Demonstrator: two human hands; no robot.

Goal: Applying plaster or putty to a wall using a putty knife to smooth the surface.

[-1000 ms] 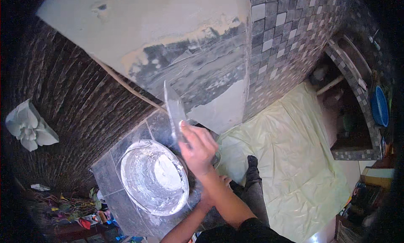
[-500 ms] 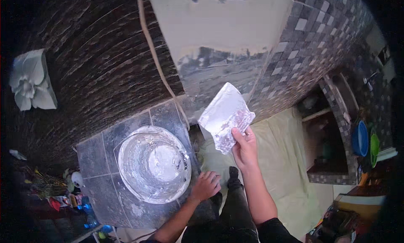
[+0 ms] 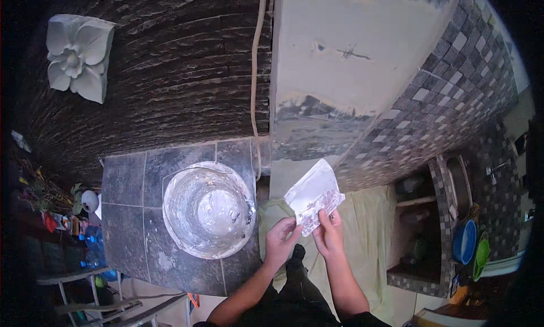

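My right hand grips the lower part of a flat, white scraper, its lower edge caked with putty. My left hand has its fingers curled at the scraper's lower left corner, pinching it. To their left a bucket, coated inside with whitish putty, sits on a dark tiled ledge. Beyond the scraper stands a pale wall panel with grey, rough patches of plaster.
A dark textured wall carries a white flower relief; a pale cable runs down it. Right are a mosaic wall, a sink counter, blue and green basins. A plastic sheet covers the floor; a metal ladder is lower left.
My right hand has drawn the scraper back from the wall and lower. My left hand has come up from beside the bucket to its corner. The view has turned.
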